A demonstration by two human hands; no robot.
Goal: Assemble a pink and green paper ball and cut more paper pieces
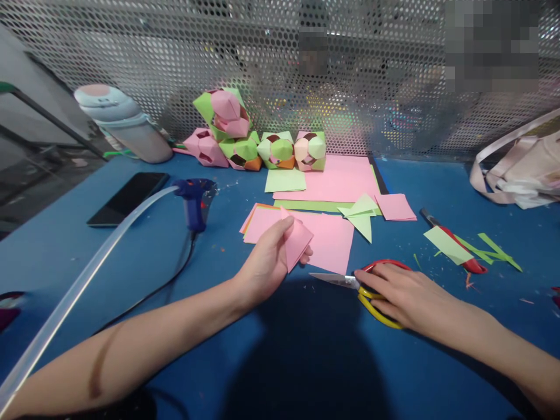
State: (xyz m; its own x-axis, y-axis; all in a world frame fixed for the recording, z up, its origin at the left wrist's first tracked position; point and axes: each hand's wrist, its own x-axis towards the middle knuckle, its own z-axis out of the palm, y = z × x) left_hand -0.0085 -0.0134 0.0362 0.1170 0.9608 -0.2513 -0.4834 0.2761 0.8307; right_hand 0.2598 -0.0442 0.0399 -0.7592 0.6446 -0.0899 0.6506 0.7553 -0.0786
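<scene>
A folded piece of pink paper [298,240] is pinched between the thumb and fingers of my left hand [265,262], above stacked pink sheets [335,236]. My right hand [405,294] rests over the handles of the scissors [339,280], one red and one yellow, with its fingers on them. The scissors lie on the blue table, blades pointing left. Behind them are a folded light green piece [362,216] and small pink squares [396,207]. Pale green squares [285,181] lie on a larger pink sheet [339,178].
Folded pink and green paper balls [275,150] line the perforated metal panel. On the left are a bottle [131,131], a phone [129,199] and a blue glue gun [195,204] with its cord. A red-handled tool [475,267], green strips and a pale bag [525,166] are right.
</scene>
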